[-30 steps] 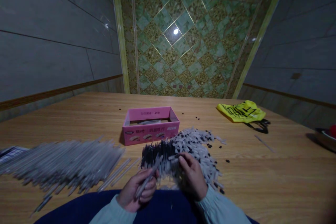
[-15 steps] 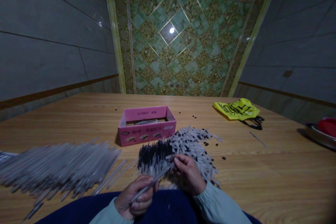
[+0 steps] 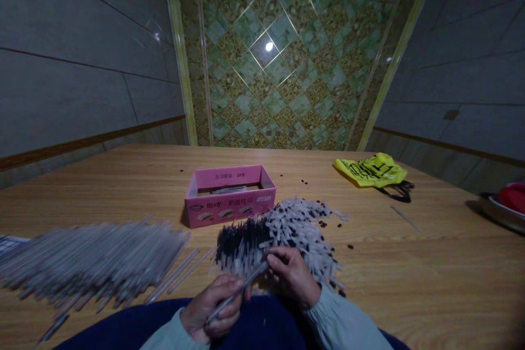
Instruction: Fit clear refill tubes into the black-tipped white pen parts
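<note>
My left hand (image 3: 215, 306) is wrapped round a slim grey pen (image 3: 233, 298), which slants up to the right. At its upper end my right hand (image 3: 293, 273) has thumb and fingers pinched together; whether a small piece is also between them is hidden. Just beyond the hands lie a bundle of black-tipped pen refills (image 3: 241, 240) and a heap of short whitish pen caps (image 3: 305, 229) mixed with small black bits. Farther left is a wide stack of long translucent pen tubes (image 3: 98, 262), with a few loose ones at its right side.
Behind the bundle stands an open pink box (image 3: 229, 213) with some slim sticks inside. A yellow bag (image 3: 371, 170) with black straps lies at the back right, near a single stick (image 3: 406, 219). A metal dish (image 3: 502, 212) holding something red sits at the right table edge.
My right fingers have shifted slightly down and closed around the pen's upper end. My left hand still grips the pen, nearly unmoved.
</note>
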Action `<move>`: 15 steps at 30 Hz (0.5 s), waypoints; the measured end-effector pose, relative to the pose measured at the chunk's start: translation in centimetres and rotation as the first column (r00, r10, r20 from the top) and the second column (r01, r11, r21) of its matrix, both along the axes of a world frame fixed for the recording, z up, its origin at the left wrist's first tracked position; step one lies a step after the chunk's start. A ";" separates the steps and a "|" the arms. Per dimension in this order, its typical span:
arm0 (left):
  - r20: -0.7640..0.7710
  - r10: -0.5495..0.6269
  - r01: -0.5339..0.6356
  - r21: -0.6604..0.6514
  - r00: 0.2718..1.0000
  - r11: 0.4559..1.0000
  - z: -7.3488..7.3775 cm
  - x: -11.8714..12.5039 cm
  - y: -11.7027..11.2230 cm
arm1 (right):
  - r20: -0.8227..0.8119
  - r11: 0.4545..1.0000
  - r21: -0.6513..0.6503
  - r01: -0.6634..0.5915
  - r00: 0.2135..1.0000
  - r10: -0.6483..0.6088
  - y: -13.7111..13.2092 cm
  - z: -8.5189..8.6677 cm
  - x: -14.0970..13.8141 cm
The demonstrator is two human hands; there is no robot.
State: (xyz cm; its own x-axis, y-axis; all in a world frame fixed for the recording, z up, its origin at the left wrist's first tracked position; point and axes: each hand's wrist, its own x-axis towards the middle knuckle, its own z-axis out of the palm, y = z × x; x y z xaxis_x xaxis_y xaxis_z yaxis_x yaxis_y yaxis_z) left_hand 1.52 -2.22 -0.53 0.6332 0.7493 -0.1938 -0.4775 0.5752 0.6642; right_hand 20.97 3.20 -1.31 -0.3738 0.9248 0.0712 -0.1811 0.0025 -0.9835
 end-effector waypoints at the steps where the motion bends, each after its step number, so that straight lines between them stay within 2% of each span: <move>1: -0.011 -0.001 0.001 -0.003 1.000 1.000 -0.1 0.0 0.0 | 0.013 1.000 0.010 -0.003 1.000 0.003 0.0 0.0 0.0; 5: -0.039 -0.007 0.006 -0.027 0.999 1.000 -0.5 0.1 0.2 | 0.037 0.999 0.029 -0.013 0.999 0.012 0.0 0.3 0.1; 11: -0.001 0.020 -0.020 -0.032 1.000 0.999 -0.4 0.2 0.2 | 0.019 1.000 -0.025 -0.014 1.000 0.015 0.2 0.5 -0.4; 13: 0.021 0.082 -0.081 -0.048 0.996 0.996 -0.1 0.2 0.1 | 0.075 0.998 0.047 0.044 0.996 -0.047 0.6 1.0 -0.1; 15: 0.024 0.204 -0.202 -0.075 0.979 0.976 0.3 0.2 0.2 | 0.185 0.963 0.216 0.163 0.961 -0.204 1.3 1.7 0.9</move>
State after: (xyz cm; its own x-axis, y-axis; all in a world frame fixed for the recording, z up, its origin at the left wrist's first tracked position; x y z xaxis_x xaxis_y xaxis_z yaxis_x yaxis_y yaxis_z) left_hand 1.76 -2.01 -0.26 0.4756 0.8479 -0.2342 -0.6091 0.5096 0.6077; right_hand 21.84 4.47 0.34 -0.2246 0.9539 0.1992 0.0450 0.2143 -0.9757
